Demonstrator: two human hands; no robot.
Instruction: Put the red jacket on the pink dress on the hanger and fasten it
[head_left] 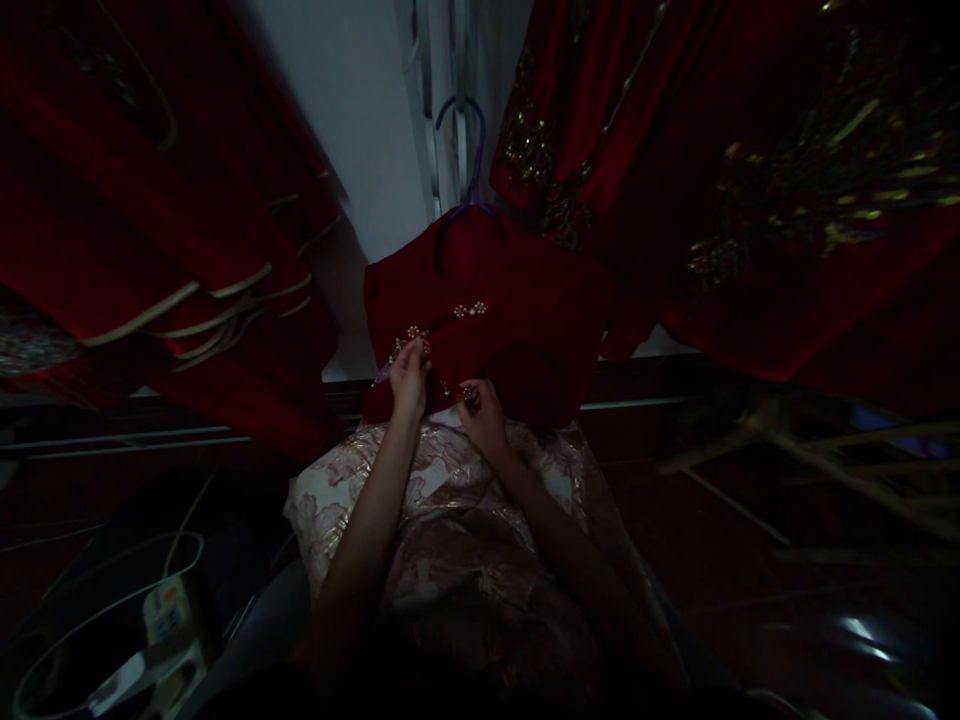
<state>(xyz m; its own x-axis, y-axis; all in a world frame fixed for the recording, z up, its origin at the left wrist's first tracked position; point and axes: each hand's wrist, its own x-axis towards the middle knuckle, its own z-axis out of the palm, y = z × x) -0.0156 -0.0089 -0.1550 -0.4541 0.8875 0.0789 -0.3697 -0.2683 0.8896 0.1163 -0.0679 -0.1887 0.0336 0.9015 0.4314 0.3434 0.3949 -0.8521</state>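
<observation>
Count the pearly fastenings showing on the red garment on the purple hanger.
3. The upper fastening sits mid-chest on the red garment; the left fastening lies at the left hand; the lower fastening is at the right hand. Others may be hidden.

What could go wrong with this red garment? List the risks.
1. Both the left hand and right hand pinch the beaded fastenings of the red garment; a hard tug might loosen beads.
2. It hangs from a thin purple hanger; a downward pull could slip it off.
3. The dim light makes the small fastenings hard to see.
</observation>
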